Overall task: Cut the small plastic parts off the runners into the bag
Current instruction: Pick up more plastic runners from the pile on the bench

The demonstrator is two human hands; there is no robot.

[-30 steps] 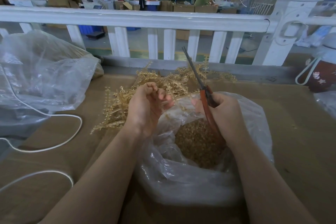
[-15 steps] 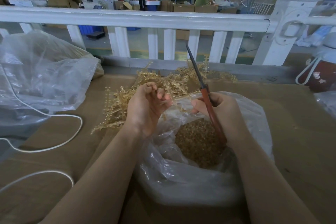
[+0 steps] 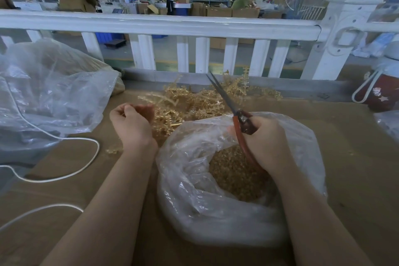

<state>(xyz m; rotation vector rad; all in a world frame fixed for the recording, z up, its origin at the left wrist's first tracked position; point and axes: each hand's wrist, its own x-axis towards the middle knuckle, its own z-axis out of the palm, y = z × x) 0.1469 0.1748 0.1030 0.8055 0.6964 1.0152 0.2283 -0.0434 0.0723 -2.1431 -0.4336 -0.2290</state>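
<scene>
A clear plastic bag (image 3: pixel 216 218) stands open in front of me, holding several small gold parts (image 3: pixel 233 177). Behind it, a pile of gold runners (image 3: pixel 194 101) lies on the cardboard. My right hand (image 3: pixel 267 142) sits over the bag's mouth and grips red-handled scissors (image 3: pixel 224 97), blades nearly together and pointing up and away. My left hand (image 3: pixel 131 123) is left of the bag, beside the pile. Its blurred fingers are curled, with a thin gold runner piece glinting between them.
A large crumpled clear bag (image 3: pixel 54 93) fills the left side, with a white cord (image 3: pixel 64 177) looping below it. A white railing (image 3: pixel 194 26) runs along the table's far edge. At the right edge stands a red and white jug (image 3: pixel 382 95). Brown cardboard (image 3: pixel 356 157) covers the table.
My left hand has swung left, away from the bag's mouth, toward the runner pile. The scissors have tilted slightly while my right hand stayed over the bag.
</scene>
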